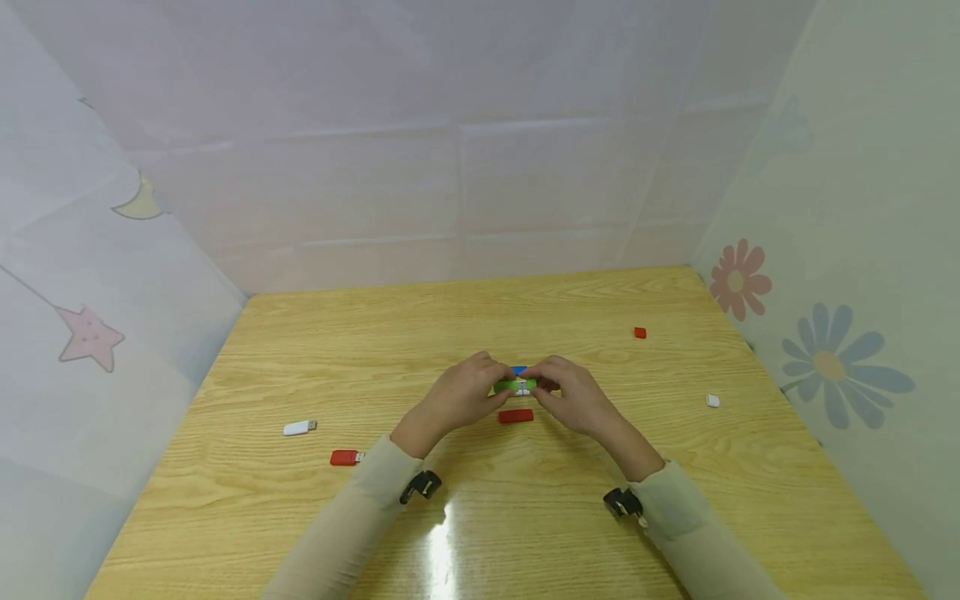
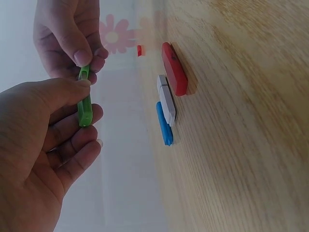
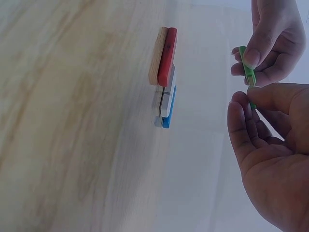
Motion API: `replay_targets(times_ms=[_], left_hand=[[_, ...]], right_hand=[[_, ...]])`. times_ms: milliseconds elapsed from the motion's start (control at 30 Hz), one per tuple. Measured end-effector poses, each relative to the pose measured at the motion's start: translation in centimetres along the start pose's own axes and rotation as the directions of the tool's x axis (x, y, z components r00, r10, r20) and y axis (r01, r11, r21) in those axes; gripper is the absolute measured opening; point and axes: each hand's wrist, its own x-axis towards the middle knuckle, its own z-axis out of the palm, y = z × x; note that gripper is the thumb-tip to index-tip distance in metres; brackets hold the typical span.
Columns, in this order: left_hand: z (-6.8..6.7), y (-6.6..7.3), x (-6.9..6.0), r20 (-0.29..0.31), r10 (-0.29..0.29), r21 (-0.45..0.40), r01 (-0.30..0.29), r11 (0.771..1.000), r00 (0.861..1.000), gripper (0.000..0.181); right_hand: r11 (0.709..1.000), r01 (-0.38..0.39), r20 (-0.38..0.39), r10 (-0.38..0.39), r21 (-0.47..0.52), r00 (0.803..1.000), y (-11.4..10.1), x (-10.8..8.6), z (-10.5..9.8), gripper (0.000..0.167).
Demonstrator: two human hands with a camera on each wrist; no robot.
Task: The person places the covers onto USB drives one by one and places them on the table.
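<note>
Above the middle of the table, my left hand [image 1: 463, 393] pinches the body of a green USB stick [image 2: 85, 112] between thumb and fingers. My right hand [image 1: 576, 397] pinches a small green cap [image 3: 253, 105] at the stick's other end, mostly hidden by the fingertips. A bit of metal plug shows between body and cap in the right wrist view; whether they still touch I cannot tell. Below the hands, a red USB stick [image 1: 516, 416], a white USB stick [image 2: 166, 101] and a blue USB stick [image 2: 164, 124] lie side by side on the table.
To the left on the wooden table [image 1: 360, 333] lie a white USB stick [image 1: 300, 427] and a red USB stick [image 1: 345, 457], both with bare plugs. Over on the right are a small red cap [image 1: 640, 332] and a white cap [image 1: 712, 401]. Cloth-like walls [image 1: 465, 200] enclose the table.
</note>
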Motion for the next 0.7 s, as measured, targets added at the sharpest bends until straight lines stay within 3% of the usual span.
replay_targets(times_ms=[700], left_hand=[[-0.12, -0.04, -0.12, 0.014, -0.021, -0.022, 0.021, 1.000, 1.000, 0.020]], right_hand=[[0.999, 0.012, 0.017, -0.013, 0.041, 1.000, -0.17, -0.01, -0.06, 0.021]])
